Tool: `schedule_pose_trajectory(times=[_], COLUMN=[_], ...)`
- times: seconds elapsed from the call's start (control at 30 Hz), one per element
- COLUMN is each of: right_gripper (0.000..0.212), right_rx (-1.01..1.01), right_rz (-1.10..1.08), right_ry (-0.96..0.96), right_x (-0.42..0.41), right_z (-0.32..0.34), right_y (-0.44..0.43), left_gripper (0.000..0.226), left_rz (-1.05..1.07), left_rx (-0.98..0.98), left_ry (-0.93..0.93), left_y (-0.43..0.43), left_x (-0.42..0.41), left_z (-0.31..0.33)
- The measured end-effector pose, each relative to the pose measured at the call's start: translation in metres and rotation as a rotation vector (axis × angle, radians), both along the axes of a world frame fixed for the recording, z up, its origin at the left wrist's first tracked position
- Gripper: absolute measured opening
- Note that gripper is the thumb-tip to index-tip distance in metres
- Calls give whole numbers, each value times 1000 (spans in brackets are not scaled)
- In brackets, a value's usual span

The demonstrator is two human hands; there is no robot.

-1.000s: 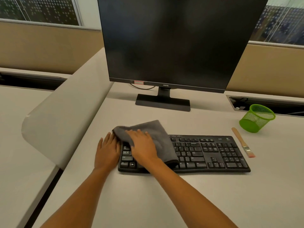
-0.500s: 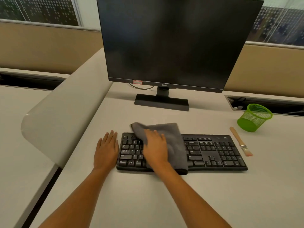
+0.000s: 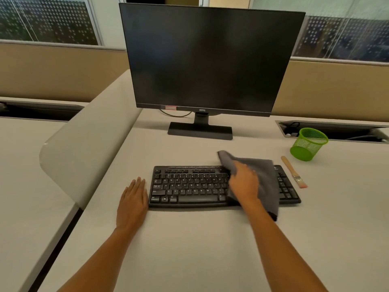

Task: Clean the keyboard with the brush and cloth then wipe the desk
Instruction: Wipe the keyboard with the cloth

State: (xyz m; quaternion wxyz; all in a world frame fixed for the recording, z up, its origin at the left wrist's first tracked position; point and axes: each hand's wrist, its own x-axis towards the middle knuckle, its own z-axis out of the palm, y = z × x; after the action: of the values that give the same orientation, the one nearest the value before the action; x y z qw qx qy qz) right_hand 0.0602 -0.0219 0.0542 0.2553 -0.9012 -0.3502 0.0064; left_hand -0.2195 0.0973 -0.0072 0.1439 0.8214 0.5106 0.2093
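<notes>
Here the right hand [image 3: 244,182], fingers flat though blurred by motion, presses the grey cloth [image 3: 264,175] onto the right part of the keyboard [image 3: 189,186]. The left hand [image 3: 132,199] lies flat and open on the desk [image 3: 189,245], touching the keyboard's left end, apparently to steady it. The keyboard sits mid-desk, well back from the front edge. The brush [image 3: 293,171] lies untouched just beside its right end, toward the desk's right edge, near a green mesh cup [image 3: 308,147].

The step in hand is judged to be the cloth wipe of the keys. The next move calls for carrying the stroke over the number pad, then onto the desk.

A second ago the cloth covered the keyboard's left end; it has since swept rightward, while the left hand has stayed put.
</notes>
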Motion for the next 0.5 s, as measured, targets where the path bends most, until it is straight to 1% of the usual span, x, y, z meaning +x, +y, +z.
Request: schedule_pose_trajectory(times=[0.07,0.1,0.2,0.27,0.33,0.4,0.47,0.5], right_gripper=[39,40,42,44,45,47,51,52], right_rx=[-15,-20,-15,-43,-32,24,18,-11], right_rz=[-147,-182,-209,-166,-17,244,502,593], right_ry=[-9,-16,-18,-39,-113,-154,-101,-66], right_x=[21,25,11,-17,-50,-78,-97,-101], right_z=[-2,-4,-14,-19,-20,-21,-20,-19], right_y=[-21,-30,-40,-40,-36,-33,-29,-27], left_gripper=[43,43,43,44,45,51,59,63], left_rz=[2,4,11,7,3,-1,-14,-23], left_rx=[-17,-20,-29,-22,-9,26,58,70], left_ry=[-28,-42,-72,-84,-87,-61,-15,12], left_y=[-8,-13,-26,-35,-45,-53,-60,-63], left_x=[0,0,2,5,10,17,24,28], left_z=[2,3,5,6,6,5,2,0])
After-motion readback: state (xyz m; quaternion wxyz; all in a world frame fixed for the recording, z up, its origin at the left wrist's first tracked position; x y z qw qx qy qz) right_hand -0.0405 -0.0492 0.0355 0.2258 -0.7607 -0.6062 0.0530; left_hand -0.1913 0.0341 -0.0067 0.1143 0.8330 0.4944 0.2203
